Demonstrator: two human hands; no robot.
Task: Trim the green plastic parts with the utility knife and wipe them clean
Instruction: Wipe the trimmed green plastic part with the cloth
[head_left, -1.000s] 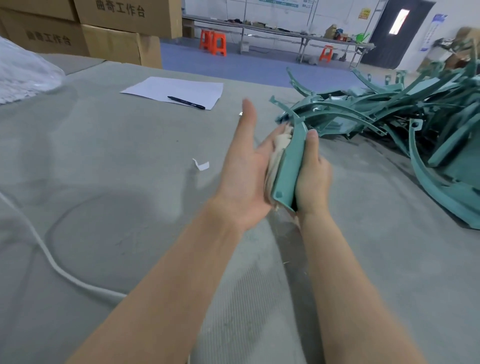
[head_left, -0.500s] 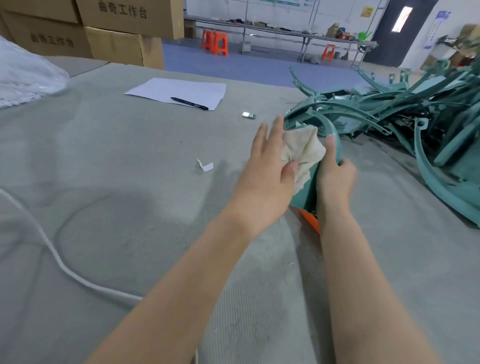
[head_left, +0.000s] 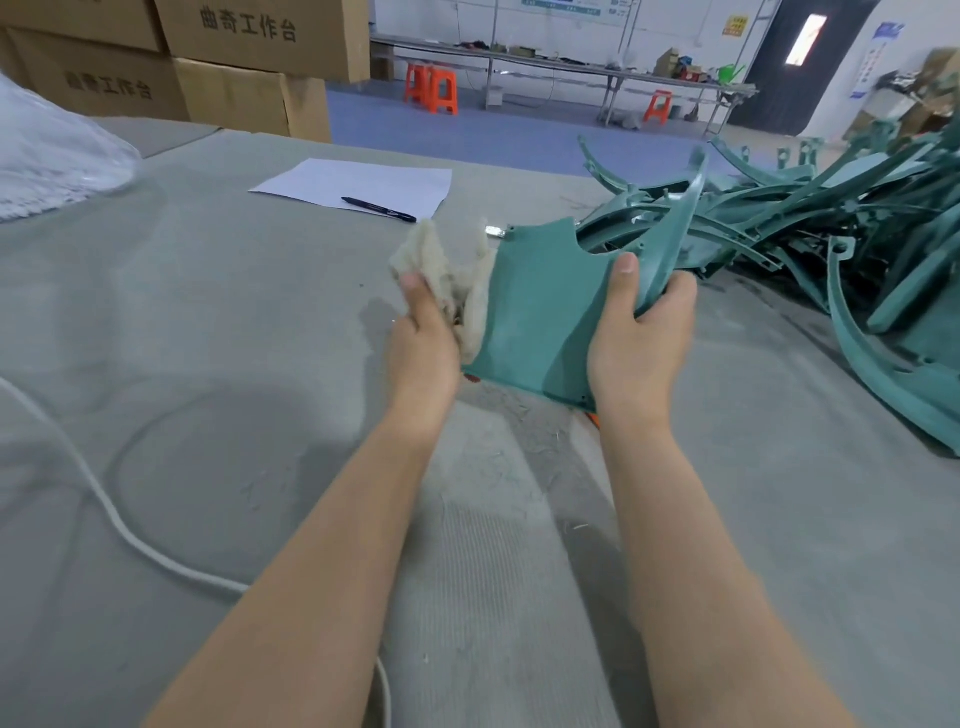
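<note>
step: wipe | my right hand (head_left: 641, 338) fingers curl round flat green plastic panel (head_left: 540, 312), just left of green parts pile (head_left: 831, 223) | my left hand (head_left: 423, 332) fingers pinch fuzzy beige rag (head_left: 441, 260) touching panel | next likely: drag rag across it

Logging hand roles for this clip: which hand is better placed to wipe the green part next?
Left, probably. The left hand holds the rag beside the part's edge; the right hand grips the part's other side, steadying it.
</note>
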